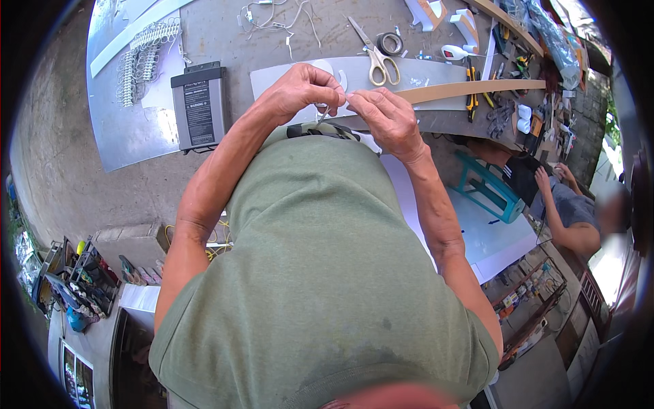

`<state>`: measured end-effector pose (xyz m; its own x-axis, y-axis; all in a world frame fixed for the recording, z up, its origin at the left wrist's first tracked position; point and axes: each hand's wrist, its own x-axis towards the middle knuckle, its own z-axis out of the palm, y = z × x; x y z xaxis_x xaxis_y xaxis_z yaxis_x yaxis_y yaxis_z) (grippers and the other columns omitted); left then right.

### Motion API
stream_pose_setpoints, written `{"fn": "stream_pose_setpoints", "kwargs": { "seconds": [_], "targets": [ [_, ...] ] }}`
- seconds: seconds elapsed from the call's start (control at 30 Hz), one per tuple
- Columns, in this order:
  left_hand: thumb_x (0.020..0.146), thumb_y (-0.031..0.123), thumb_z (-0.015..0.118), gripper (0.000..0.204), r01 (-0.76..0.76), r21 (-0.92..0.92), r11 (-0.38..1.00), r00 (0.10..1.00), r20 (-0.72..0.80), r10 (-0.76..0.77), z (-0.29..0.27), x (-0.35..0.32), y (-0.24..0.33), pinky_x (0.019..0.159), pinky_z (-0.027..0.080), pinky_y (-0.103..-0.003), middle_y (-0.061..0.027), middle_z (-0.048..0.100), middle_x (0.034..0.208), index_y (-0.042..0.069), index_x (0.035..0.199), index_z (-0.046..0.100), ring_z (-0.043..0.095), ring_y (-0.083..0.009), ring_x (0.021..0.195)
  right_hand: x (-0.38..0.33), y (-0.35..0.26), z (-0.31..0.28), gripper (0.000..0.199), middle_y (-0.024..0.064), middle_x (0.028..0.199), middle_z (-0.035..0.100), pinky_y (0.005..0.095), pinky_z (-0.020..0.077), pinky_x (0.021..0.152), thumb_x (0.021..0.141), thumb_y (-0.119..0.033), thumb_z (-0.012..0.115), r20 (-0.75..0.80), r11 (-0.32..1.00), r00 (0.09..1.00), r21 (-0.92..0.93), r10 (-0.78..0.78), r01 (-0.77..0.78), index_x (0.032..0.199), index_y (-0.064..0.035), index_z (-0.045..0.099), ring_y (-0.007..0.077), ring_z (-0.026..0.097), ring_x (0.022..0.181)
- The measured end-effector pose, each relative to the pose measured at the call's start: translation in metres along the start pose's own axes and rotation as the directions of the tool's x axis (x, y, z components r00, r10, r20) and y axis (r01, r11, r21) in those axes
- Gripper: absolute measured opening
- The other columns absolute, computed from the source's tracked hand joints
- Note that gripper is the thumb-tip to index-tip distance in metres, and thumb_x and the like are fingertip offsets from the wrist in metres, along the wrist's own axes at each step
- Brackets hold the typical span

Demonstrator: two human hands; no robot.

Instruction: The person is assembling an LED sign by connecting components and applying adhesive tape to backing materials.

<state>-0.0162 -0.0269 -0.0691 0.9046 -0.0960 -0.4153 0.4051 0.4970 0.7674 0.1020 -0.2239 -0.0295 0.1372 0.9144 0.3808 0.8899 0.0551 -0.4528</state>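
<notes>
My left hand (306,90) and my right hand (390,121) meet close together in front of my body, above the near edge of the table. Both are pinched closed, fingertips almost touching. Something small and whitish shows between the fingertips, too small to name. A thin pale strand (323,116) hangs below my left fingers. Under the hands lies a long light-grey sheet (269,80). Just beyond my right hand, scissors (379,60) with beige handles lie partly open, beside a roll of black tape (390,43).
Left of my hands stands a grey power-supply box (198,109), near strung LED modules (139,61). White wires (279,26) lie at the back. A brown strip (470,88) runs right, toward pliers and other tools. At the right another person (569,204) sits near a teal stool (487,187).
</notes>
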Motion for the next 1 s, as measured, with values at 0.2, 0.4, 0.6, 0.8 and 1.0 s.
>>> {"fn": "stream_pose_setpoints", "kwargs": {
  "seconds": [0.2, 0.4, 0.6, 0.8, 1.0],
  "targets": [
    [0.077, 0.008, 0.074, 0.007, 0.036, -0.038, 0.999, 0.999, 0.018, -0.036, -0.002, -0.001, 0.003, 0.068, 0.046, -0.028, -0.0053, 0.069, 0.072, 0.002, 0.081, 0.074, 0.063, -0.0130, 0.067, 0.004, 0.000, -0.003, 0.036, 0.0082, 0.100, 0.069, 0.0345, 0.0562, 0.069, 0.075, 0.000, 0.071, 0.044, 1.000, 0.999, -0.024, -0.014, 0.015, 0.111, -0.0021, 0.070, 0.0235, 0.067, 0.085],
    [0.077, 0.009, 0.075, 0.008, 0.060, -0.080, 0.995, 0.998, 0.010, -0.059, -0.003, 0.000, 0.005, 0.068, 0.045, -0.028, -0.0053, 0.069, 0.072, 0.002, 0.082, 0.074, 0.063, -0.0129, 0.067, 0.005, 0.002, 0.000, 0.035, 0.0077, 0.098, 0.069, 0.0340, 0.0554, 0.066, 0.075, 0.000, 0.072, 0.019, 0.999, 0.999, -0.036, -0.028, 0.028, 0.110, -0.0020, 0.070, 0.0225, 0.067, 0.082],
    [0.079, 0.013, 0.078, 0.014, -0.001, -0.093, 0.996, 1.000, 0.022, 0.003, -0.004, 0.002, 0.002, 0.065, 0.046, -0.027, -0.0066, 0.069, 0.073, 0.001, 0.083, 0.074, 0.063, -0.0132, 0.068, 0.012, -0.008, 0.005, 0.026, 0.0067, 0.090, 0.071, 0.0320, 0.0532, 0.061, 0.078, -0.002, 0.076, -0.093, 0.990, 0.988, 0.078, 0.120, -0.113, 0.103, -0.0035, 0.072, 0.0207, 0.067, 0.075],
    [0.084, 0.012, 0.076, 0.014, -0.102, 0.035, 0.994, 0.995, -0.017, 0.103, -0.001, -0.004, 0.010, 0.076, 0.052, -0.027, -0.0058, 0.072, 0.083, 0.000, 0.091, 0.073, 0.066, -0.0112, 0.077, 0.014, -0.029, 0.009, 0.009, 0.0034, 0.079, 0.071, 0.0253, 0.0498, 0.056, 0.088, -0.007, 0.075, 0.038, 0.579, 0.713, 0.555, 0.700, -0.598, 0.096, -0.0025, 0.075, 0.0086, 0.063, 0.065],
    [0.085, 0.013, 0.077, 0.017, -0.159, 0.076, 0.984, 0.984, -0.069, 0.164, 0.002, -0.004, 0.011, 0.074, 0.052, -0.025, -0.0049, 0.071, 0.083, -0.002, 0.092, 0.072, 0.066, -0.0095, 0.079, 0.017, -0.034, 0.016, 0.011, 0.0003, 0.078, 0.070, 0.0192, 0.0457, 0.054, 0.093, -0.012, 0.073, 0.093, 0.368, 0.561, 0.666, 0.822, -0.649, 0.096, -0.0012, 0.075, 0.0025, 0.059, 0.066]
  ]
}}
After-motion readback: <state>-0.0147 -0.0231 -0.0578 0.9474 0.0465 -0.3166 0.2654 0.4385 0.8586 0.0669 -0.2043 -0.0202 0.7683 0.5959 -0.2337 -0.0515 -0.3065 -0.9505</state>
